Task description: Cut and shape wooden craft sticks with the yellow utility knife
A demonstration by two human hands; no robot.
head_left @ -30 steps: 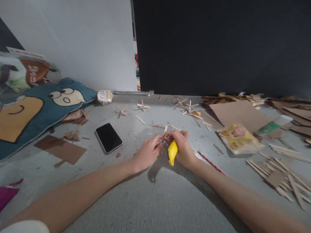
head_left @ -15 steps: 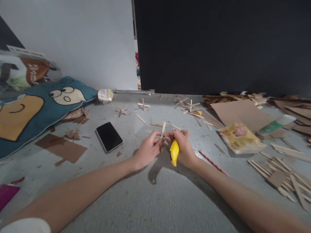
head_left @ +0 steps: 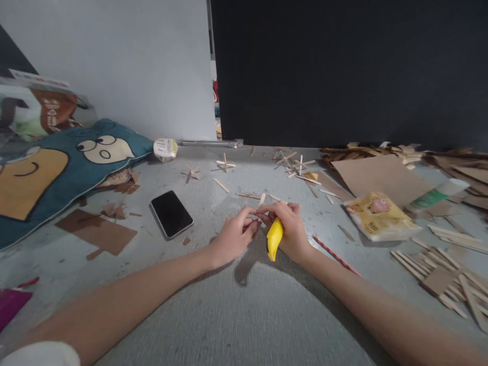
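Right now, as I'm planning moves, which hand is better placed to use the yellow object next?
Probably the right hand: it holds the yellow object, close to the wooden stick. The left hand only has its fingertips near that stick.

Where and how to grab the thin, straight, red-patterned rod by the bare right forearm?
I'd pinch the thin, straight, red-patterned rod at mid-length, from above and the person's right. It lies flat on the grey tabletop, so a crosswise grip should suit; the bare right forearm crowds its near end. The right hand holds a curved yellow object; probably free it first.
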